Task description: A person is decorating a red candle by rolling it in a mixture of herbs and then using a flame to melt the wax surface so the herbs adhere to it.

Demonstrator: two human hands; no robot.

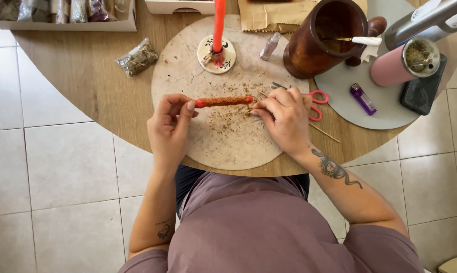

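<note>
Head view | your left hand (168,126) pinches the herb-coated red wax candle (224,101) at its 9 o'clock end | right hand (285,117) fingertips close on the 3 o'clock end | long axis 9-to-3, over the round pale stone board (188,60).

A clear herb packet (137,57) lies on the table's left; similar packets (51,10), perhaps, fill the far-left box.
</note>
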